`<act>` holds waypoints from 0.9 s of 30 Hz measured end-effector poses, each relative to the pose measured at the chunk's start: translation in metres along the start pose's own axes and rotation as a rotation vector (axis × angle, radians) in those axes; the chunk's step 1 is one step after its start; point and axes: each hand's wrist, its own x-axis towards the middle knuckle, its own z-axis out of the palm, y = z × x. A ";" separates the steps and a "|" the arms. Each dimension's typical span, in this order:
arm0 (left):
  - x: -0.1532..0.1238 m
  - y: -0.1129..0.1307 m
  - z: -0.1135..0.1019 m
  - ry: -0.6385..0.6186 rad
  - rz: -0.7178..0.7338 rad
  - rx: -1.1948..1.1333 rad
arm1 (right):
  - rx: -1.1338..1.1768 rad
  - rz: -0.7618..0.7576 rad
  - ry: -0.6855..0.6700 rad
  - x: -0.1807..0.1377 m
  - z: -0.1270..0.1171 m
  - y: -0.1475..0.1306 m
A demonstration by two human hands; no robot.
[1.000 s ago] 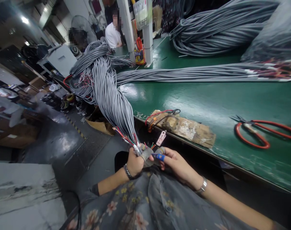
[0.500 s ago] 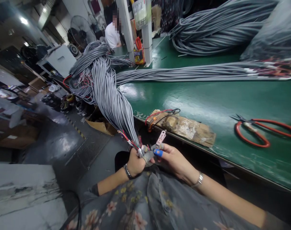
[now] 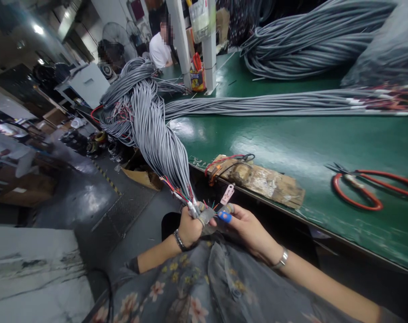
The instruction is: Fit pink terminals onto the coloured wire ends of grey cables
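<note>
A thick bundle of grey cables [image 3: 163, 143] hangs off the bench corner towards me, its ends fanned into thin coloured wires [image 3: 175, 193]. My left hand [image 3: 192, 226], closed, grips cable ends with white sleeves; grey wrapping covers its thumb. Just to the right, my right hand [image 3: 247, 226] pinches a small flat tool with a pink handle [image 3: 227, 194] that has a hole at its end; its exact kind is unclear. A blue cover is on the right thumb. Short coloured wire tips [image 3: 210, 205] stick out between the two hands, and the fingertips partly hide them.
On the green bench [image 3: 291, 143] lie red-handled scissors [image 3: 357, 186], a worn wooden board [image 3: 267, 184] at the near edge, and a long row of grey cables [image 3: 258, 104]. A large cable coil [image 3: 311, 40] lies behind. Beyond the post [image 3: 209, 58] is a person [image 3: 160, 49] in white.
More coloured wire tips now show between my hands, which have moved slightly apart. The pink-handled tool stays in my right hand. The whole view has shifted a little.
</note>
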 end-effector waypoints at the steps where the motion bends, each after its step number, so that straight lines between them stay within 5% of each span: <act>1: 0.000 -0.001 0.000 0.008 0.005 -0.008 | 0.009 -0.006 0.011 0.000 0.000 0.001; 13: 0.002 -0.004 0.000 -0.009 0.044 -0.129 | 0.217 0.020 0.012 0.017 -0.016 0.000; 17: 0.004 0.001 0.003 -0.083 0.028 -0.055 | 0.080 -0.077 -0.044 0.023 -0.015 -0.009; 23: 0.009 -0.005 0.008 -0.068 0.019 -0.073 | -0.198 -0.275 0.160 0.026 -0.013 -0.008; 27: 0.010 -0.006 0.009 -0.063 0.041 -0.067 | -0.013 -0.182 0.002 0.031 -0.010 -0.003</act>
